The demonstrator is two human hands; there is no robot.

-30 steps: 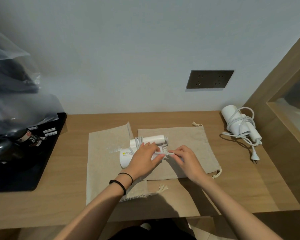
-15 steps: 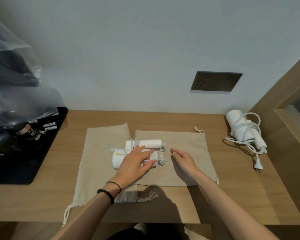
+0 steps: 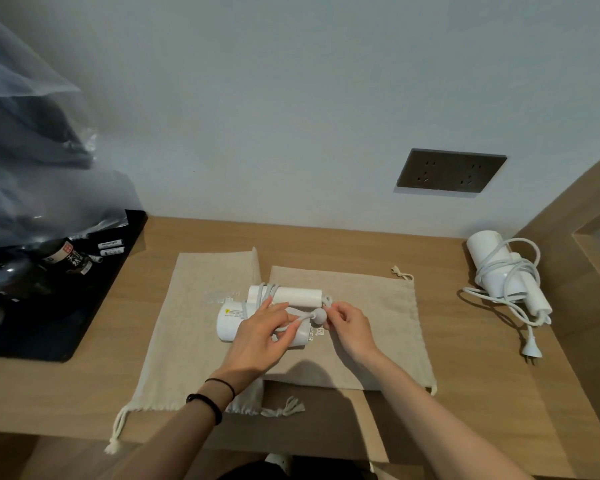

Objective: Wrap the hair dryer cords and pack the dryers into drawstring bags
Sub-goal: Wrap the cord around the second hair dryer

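A white folded hair dryer (image 3: 284,299) lies across two flat beige drawstring bags, one on the left (image 3: 201,327) and one on the right (image 3: 374,327). Its grey cord is wound round the body. My left hand (image 3: 260,337) rests on the dryer and pinches the cord near its end. My right hand (image 3: 349,327) pinches the round grey plug (image 3: 318,317) at the cord's tip. A second white dryer (image 3: 499,271) lies at the far right of the wooden desk (image 3: 49,386), its cord looped loosely and its plug (image 3: 531,351) trailing toward me.
A black tray (image 3: 56,327) holding dark bottles and sachets sits at the left under a clear plastic bag (image 3: 21,133). A dark socket plate (image 3: 451,171) is on the wall. A wooden side panel (image 3: 575,209) rises at the right.
My right hand moved back to the dryer and took the plug. My left hand shifted from lying flat on the dryer to pinching the cord.
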